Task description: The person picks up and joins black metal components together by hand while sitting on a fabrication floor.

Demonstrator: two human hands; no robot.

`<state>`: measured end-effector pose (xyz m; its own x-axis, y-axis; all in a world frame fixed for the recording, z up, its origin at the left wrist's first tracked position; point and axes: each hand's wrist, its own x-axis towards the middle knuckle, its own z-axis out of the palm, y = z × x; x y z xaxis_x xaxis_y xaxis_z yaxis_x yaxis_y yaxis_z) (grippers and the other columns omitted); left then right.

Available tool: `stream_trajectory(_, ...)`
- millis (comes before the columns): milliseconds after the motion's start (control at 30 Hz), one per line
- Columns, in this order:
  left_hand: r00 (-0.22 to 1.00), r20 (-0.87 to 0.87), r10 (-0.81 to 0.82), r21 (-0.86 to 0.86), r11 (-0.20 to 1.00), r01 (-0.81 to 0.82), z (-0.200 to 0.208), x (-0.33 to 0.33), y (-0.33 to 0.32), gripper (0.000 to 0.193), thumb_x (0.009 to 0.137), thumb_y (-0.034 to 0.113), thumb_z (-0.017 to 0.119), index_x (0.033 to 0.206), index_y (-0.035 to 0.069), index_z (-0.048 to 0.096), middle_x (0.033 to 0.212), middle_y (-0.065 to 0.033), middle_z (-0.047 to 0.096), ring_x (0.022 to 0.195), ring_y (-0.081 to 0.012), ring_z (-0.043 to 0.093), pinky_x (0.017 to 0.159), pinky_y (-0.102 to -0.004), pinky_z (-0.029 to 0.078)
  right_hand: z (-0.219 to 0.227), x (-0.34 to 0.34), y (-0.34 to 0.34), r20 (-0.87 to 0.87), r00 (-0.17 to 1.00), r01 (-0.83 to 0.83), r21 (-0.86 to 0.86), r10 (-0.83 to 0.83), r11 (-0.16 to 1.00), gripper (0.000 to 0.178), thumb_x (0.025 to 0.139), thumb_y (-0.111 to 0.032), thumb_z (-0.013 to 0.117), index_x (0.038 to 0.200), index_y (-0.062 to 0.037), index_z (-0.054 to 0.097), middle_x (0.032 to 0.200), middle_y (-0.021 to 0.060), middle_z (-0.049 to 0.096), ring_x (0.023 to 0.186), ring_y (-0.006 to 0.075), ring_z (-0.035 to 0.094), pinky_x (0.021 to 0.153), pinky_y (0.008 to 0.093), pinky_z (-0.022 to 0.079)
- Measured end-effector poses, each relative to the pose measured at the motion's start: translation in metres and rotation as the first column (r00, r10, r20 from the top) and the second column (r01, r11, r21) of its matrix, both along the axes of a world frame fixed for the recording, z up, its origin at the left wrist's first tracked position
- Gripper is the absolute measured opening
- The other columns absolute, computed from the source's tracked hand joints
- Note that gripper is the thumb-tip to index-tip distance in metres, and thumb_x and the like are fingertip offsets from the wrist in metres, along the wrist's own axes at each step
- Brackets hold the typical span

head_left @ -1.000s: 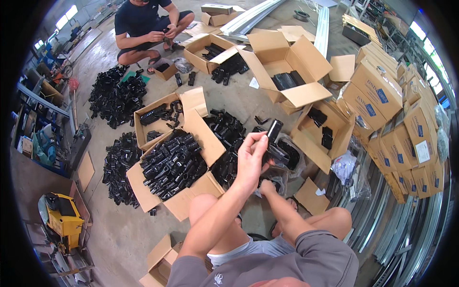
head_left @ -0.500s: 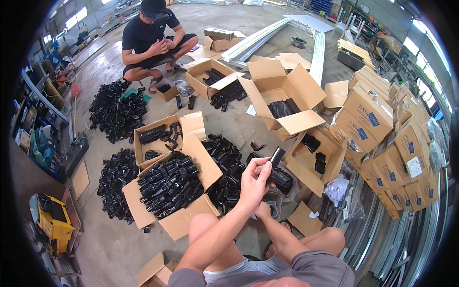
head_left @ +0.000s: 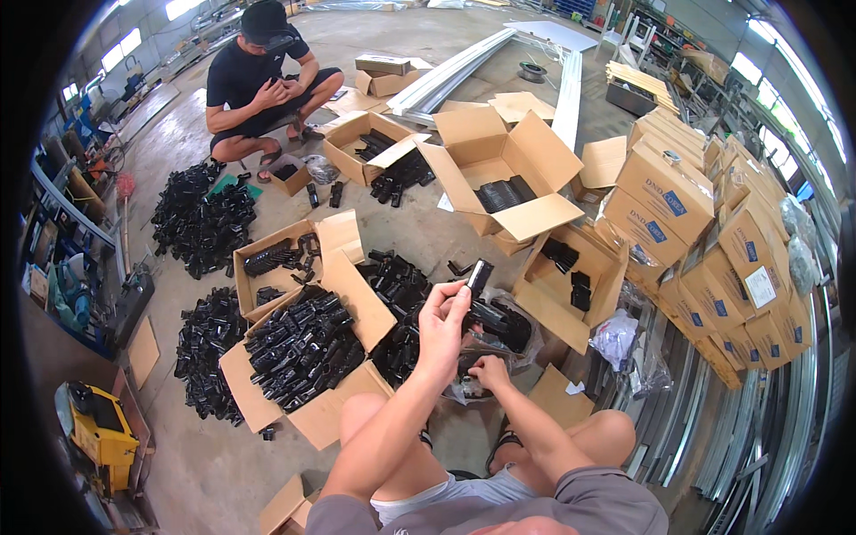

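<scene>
My left hand [head_left: 443,323] is raised in front of me, closed round a shiny black plastic part [head_left: 480,278] that sticks up past the fingers. Below and right of it, my right hand [head_left: 489,372] is down at a clear plastic bag [head_left: 469,390], its fingers drawn together; whatever they pinch is too small to make out. Just beyond, more black parts [head_left: 504,323] lie in an opened clear bag. A heap of loose black parts [head_left: 392,290] lies to the left of my left hand, partly hidden by it.
An open carton [head_left: 252,392] full of black parts stands at my left knee. Black piles [head_left: 203,214] lie farther left. Another open carton [head_left: 571,334] is at right, before stacked boxes [head_left: 664,192] and metal profiles [head_left: 704,428]. A co-worker [head_left: 259,89] squats at far left.
My right hand has come out from behind my left wrist and now shows at the bag. The left hand still holds its part up. The whole view has shifted slightly.
</scene>
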<state>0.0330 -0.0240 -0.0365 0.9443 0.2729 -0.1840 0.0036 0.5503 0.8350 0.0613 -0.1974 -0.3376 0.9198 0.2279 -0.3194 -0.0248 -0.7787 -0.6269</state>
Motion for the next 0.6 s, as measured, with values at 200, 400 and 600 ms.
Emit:
stream_trajectory(200,1.0,-0.003,-0.027,0.008,1.0,0.027,0.003,0.0,0.001,0.017,0.101,0.026,0.058,0.111,0.012,0.059,0.091,0.0003,0.066,0.074,-0.0053,0.058,0.061,-0.0206,0.047,0.06,0.033,-0.011,0.003,0.977,-0.212,-0.064,0.212,0.975,0.019,0.076,-0.02,0.079,0.091,-0.0076,0.077,0.088,0.0184,0.072,0.089,0.0351,0.07,0.082,0.0421,0.055)
stream_trajectory(400,1.0,0.009,-0.03,0.044,0.999,0.03,-0.003,-0.004,-0.007,0.019,0.102,0.022,0.057,0.115,0.009,0.059,0.094,0.0004,0.066,0.076,-0.0044,0.058,0.062,-0.0206,0.047,0.18,0.074,-0.012,0.36,0.907,-0.31,0.219,0.218,0.925,0.017,0.089,-0.01,0.062,0.101,-0.0032,0.072,0.091,0.0185,0.071,0.081,0.0291,0.071,0.074,0.0387,0.055)
stream_trajectory(600,0.999,0.043,-0.026,0.091,0.996,0.022,0.002,-0.011,-0.019,0.02,0.103,0.021,0.056,0.118,0.008,0.058,0.093,0.0008,0.064,0.078,-0.0035,0.057,0.063,-0.0202,0.048,0.33,0.023,-0.009,0.041,0.998,-0.002,0.762,-0.045,0.648,0.023,0.096,-0.005,0.061,0.117,0.0019,0.068,0.1,0.0054,0.071,0.085,0.0109,0.066,0.078,0.024,0.053)
